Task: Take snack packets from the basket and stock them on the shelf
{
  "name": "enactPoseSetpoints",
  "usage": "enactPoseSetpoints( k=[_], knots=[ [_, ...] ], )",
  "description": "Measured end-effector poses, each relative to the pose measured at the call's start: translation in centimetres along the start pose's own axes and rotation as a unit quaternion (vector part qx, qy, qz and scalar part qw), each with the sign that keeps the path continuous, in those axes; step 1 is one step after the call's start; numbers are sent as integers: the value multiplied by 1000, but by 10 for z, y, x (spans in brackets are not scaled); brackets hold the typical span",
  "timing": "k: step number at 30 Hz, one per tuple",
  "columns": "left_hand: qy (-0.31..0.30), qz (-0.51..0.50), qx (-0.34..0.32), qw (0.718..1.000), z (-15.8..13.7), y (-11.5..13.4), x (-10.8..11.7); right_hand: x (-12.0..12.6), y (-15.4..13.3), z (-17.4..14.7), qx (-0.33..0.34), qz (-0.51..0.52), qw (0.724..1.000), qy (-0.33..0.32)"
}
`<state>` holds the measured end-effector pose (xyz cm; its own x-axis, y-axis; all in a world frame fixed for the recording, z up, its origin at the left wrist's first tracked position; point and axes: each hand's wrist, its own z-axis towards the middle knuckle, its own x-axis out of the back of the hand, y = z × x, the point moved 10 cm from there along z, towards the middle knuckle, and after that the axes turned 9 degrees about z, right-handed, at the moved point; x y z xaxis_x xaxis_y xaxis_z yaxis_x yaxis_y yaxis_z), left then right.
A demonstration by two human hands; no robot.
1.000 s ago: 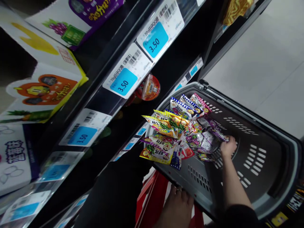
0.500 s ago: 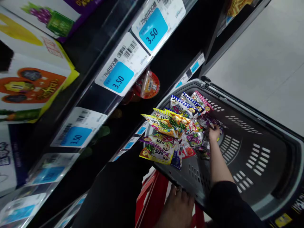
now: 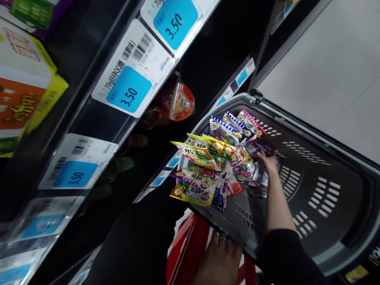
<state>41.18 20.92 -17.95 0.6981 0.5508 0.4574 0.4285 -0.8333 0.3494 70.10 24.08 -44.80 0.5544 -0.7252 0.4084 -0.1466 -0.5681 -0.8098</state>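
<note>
I see the right hand (image 3: pixel 269 162), thumb at a shiny dark-purple plastic packet (image 3: pixel 261 145) inside a grey slotted plastic basket (image 3: pixel 332 225); fingers hidden, I cannot tell whether they pinch; glossy multicoloured plastic packets (image 3: pixel 221 152) lie beside; the left hand (image 3: pixel 222 257), grip unclear, is at the basket's edge

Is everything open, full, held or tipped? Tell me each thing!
Shopping basket, partly filled
Yellow-edged gummy packets, bunched at one end
Purple candy packets, heaped
Right hand, at purple packets, grip unclear
Left hand, at basket's edge, fingers partly hidden
3.50 price tags, mounted on the shelf edge
Red cup, unclear whether sealed
</note>
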Motion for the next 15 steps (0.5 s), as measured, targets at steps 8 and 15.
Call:
enactPoseSetpoints(
  k=[8, 15],
  knots=[
    [-37, 0, 2, 999, 2, 1, -1, -8, -48, 0, 60, -181, 981, 36],
    [8, 4, 12, 1000, 0, 2, 6, 19, -5, -20, -82, -381, 920, -34]
  ],
)
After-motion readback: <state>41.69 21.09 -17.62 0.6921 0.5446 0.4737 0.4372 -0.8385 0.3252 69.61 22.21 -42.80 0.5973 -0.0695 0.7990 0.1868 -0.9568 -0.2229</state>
